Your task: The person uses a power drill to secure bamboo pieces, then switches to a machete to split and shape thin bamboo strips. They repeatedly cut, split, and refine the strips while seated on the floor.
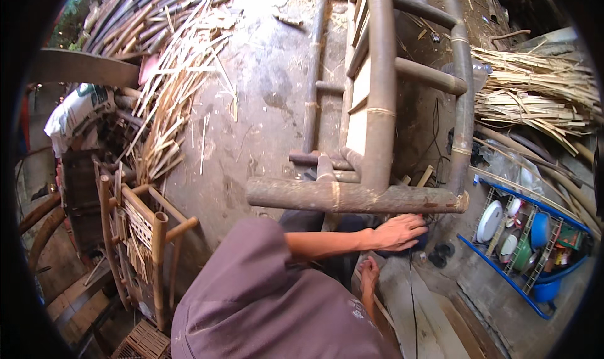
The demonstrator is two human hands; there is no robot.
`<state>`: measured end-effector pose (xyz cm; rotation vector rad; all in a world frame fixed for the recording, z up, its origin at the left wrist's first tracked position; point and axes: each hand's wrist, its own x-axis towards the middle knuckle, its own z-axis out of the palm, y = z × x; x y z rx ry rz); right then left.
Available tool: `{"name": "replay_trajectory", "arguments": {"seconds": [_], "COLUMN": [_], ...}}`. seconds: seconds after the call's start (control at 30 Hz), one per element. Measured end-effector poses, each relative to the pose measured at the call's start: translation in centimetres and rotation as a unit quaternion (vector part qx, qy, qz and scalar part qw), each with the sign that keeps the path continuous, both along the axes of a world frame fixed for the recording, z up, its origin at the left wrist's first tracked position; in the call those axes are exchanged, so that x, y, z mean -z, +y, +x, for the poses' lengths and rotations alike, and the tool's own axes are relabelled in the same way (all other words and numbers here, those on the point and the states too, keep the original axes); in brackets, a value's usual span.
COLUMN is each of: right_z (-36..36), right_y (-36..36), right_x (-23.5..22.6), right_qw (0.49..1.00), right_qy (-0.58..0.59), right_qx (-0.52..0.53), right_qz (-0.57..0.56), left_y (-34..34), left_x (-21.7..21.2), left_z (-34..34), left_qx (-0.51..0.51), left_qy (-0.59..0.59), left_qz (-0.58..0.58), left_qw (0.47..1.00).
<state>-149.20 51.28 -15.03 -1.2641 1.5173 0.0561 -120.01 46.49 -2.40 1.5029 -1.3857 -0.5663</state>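
**Left hand point(397, 234) beside a bamboo furniture frame point(380, 113)**

The frame's lowest pole lies just beyond the left fingers, which bunch over a dark-blue object point(418, 241); whether they grip it, I cannot tell. Nearer, the right hand point(370, 274) curls, contents hidden. Best keep the black cord point(413, 296) clear of both.

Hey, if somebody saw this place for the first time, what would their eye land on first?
Probably the big grey-brown bamboo furniture frame filling the upper middle, with its thick round crossbar lying across the centre. Next, the bright, pale split strips bundled at the upper right. On the lower right, a blue-edged wire rack with white, blue and green dishes adds the strongest colour.
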Motion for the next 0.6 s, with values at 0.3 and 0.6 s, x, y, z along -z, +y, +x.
{"name": "replay_trajectory", "arguments": {"seconds": [0.3, 0.6], "right_z": [3.3, 17.4], "right_y": [5.9, 12.7], "right_x": [-5.5, -8.7], "right_qw": [0.972, 0.990], "right_qy": [0.188, -0.059], "right_qx": [-0.123, -0.063], "right_qz": [0.068, -0.107], "left_y": [36.4, 76.5], "left_x": [18.4, 23.4], "left_z": [5.7, 9.2], "left_qx": [-0.296, -0.144], "left_qy": [0.109, 0.087], "left_qz": [0.305, 0.687], "left_qw": [0.899, 0.706]}}
